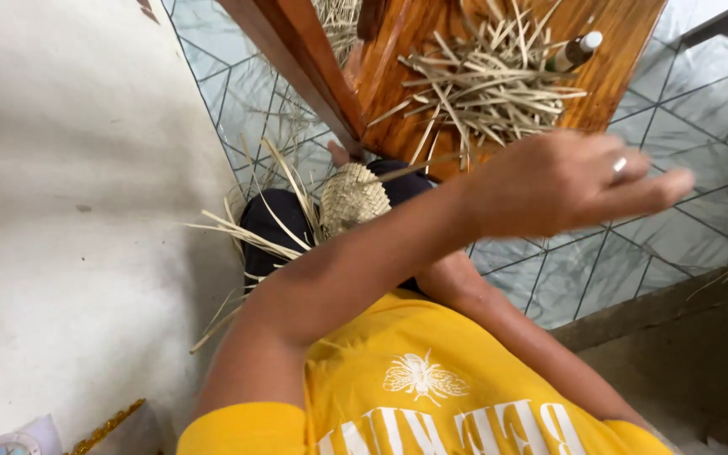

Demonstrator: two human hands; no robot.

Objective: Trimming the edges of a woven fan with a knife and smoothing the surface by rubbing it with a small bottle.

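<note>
Reaching across the body, the left hand [562, 181] hangs over the tiled floor [684, 109] with fingers extended and loosely together; it grasps nothing that can be seen, and motion blur softens its outline. A ring shows on one finger.

Head view: the half-woven straw piece [352, 196] rests on the lap, just below the near edge of the wooden stool [398, 50], its loose strands [238, 232] fanning toward the wall [61, 168]. A heap of cut straw strips [490, 80] lies on the stool top, with a small bottle [576, 50] at its far right edge.

Good practice, as a judgement: pick one strip cleanly from the heap while keeping the weave steady on the lap.

The right hand is not visible; its forearm runs beneath the left arm, so its grip cannot be told. The stool is cropped at the top.
</note>
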